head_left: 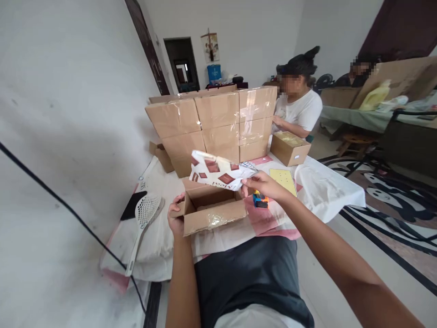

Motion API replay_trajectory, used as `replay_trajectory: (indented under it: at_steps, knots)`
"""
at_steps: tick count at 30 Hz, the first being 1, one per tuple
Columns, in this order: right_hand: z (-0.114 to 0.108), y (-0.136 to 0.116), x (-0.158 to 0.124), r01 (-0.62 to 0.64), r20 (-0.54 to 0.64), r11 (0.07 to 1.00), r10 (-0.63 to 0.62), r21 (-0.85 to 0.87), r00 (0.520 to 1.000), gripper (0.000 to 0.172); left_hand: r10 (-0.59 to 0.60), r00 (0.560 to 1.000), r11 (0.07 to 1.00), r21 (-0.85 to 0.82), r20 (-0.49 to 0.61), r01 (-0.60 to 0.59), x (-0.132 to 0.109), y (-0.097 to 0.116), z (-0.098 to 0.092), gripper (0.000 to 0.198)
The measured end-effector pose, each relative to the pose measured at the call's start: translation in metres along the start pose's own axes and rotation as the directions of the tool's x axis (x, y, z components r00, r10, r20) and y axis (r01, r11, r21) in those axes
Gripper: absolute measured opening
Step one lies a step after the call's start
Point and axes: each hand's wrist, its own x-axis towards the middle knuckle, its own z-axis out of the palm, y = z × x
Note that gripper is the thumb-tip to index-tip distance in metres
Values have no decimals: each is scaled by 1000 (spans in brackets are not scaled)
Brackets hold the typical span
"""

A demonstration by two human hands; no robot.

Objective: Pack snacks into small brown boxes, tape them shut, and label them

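Note:
An open cardboard box (215, 217) sits at the table's near edge in front of me. My left hand (176, 214) grips the box's left end, fingers wrapped over its wall. Above the box, my right hand (257, 183) is closed on the right end of a white printed paper piece (218, 171) with red-brown diamonds and the word "Meal". Whether this is a bag or a flat sheet I cannot tell. Just right of the box lies a small blue and orange toy-like object (261, 200). A yellow card with dark dots (283, 180) is beyond my right wrist.
A wall of taped cardboard boxes (218, 120) stands across the table. On the left lies a white slotted skimmer (145, 216) by a black flat item (134, 206). A smaller box (290, 148) is back right, near a seated person (300, 102). A black cable (68, 198) crosses the left.

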Motion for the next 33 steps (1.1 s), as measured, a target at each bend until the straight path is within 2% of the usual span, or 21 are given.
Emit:
replay_trajectory:
  at_steps: [4,9,13,15,17,19,20,21,22,23,24,25,26,27,28,29,31,33]
  knots:
    - [2,2,20,-23,49,973,35,-228,998,53,-18,999,998,-64,-30,16,-5,1,2,29]
    - [27,20,37,-109,154,867,208,-487,966,44,-53,997,990,-133,-61,45,-7,0,5,28]
    - [41,26,43,99,345,656,256,-748,903,27,-53,996,987,-152,-71,41,-7,1,7,25]
    - [43,21,46,155,400,592,309,-791,863,31,-35,998,988,-152,-56,26,-6,2,7,26]
    - [42,14,49,154,425,598,343,-786,838,34,-14,999,989,-150,-42,8,-6,1,7,27]
    - [38,8,48,149,460,657,330,-739,824,28,5,999,994,-109,-42,-10,-5,-1,4,29]
    - [36,7,45,144,466,700,294,-699,835,26,8,998,999,-50,-57,-11,-6,-3,2,27]
    - [34,7,39,129,440,746,235,-653,867,24,3,997,1000,24,-83,-1,-8,-4,-1,22]
    - [32,10,31,102,359,790,156,-604,920,24,-9,993,995,101,-115,21,-11,-6,-4,19]
    - [31,15,21,66,207,826,62,-560,976,22,-25,989,985,166,-145,49,-16,-7,-6,22]
    - [31,22,9,22,-12,851,-33,-524,999,21,-41,985,975,210,-169,76,-22,-7,-9,29]
    - [32,31,-4,-30,-253,875,-106,-483,962,21,-54,981,969,228,-188,97,-29,-7,-11,36]
    - [34,41,-17,-81,-458,900,-139,-428,878,23,-70,981,967,231,-183,112,-36,-6,-13,41]
    - [37,51,-28,-120,-596,924,-130,-362,793,28,-81,984,966,231,-158,116,-43,-3,-15,46]
    - [42,60,-38,-146,-664,945,-91,-292,742,36,-89,988,965,235,-126,117,-48,1,-16,51]
    - [47,68,-46,-161,-676,960,-37,-228,736,45,-101,992,960,254,-73,117,-52,5,-18,58]
    - [55,75,-53,-173,-590,974,53,-149,805,62,-129,986,932,353,105,84,-53,18,-21,76]
    - [60,73,-54,-154,-455,981,82,-122,886,72,-147,947,882,471,285,-5,-48,31,-23,85]
